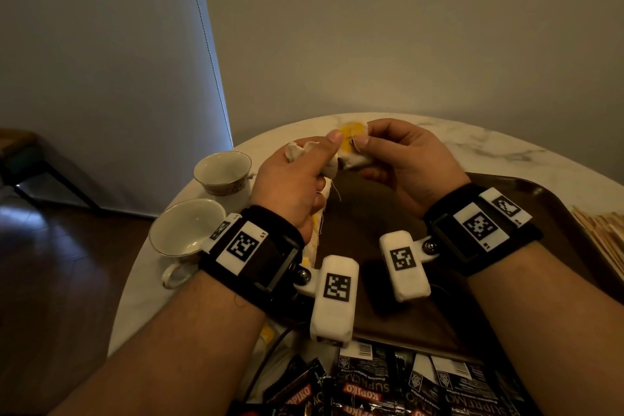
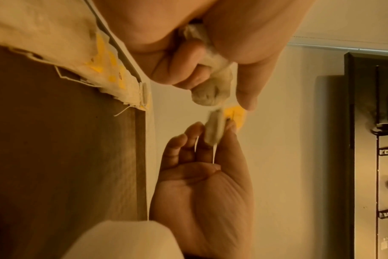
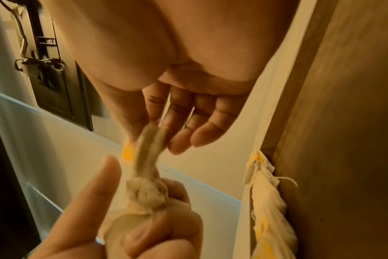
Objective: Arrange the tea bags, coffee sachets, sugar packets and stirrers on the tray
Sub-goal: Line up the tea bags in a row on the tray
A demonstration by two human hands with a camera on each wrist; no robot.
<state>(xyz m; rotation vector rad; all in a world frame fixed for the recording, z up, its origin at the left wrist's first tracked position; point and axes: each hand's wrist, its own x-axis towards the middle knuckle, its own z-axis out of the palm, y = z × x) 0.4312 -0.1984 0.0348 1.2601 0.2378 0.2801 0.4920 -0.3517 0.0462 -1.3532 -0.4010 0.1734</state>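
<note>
Both hands are raised over the dark brown tray (image 1: 456, 314). My left hand (image 1: 314, 159) grips a crumpled bunch of tea bags (image 1: 295, 150) in its curled fingers, thumb stretched out. My right hand (image 1: 371, 145) pinches one tea bag (image 1: 354, 157) with a yellow tag (image 1: 353, 132) between thumb and forefinger, right beside the bunch. The left wrist view shows the bunch (image 2: 213, 91) above the pinched bag (image 2: 215, 126), strings dangling. More tea bags (image 1: 314, 246) lie along the tray's left edge. Black coffee sachets (image 1: 405, 388) are heaped at the table's near edge.
Two white cups (image 1: 223, 172) (image 1: 185, 230) stand on the round marble table (image 1: 489, 145) left of the tray. Wooden stirrers (image 1: 604, 233) lie off the tray's right side. A wall stands close behind the table.
</note>
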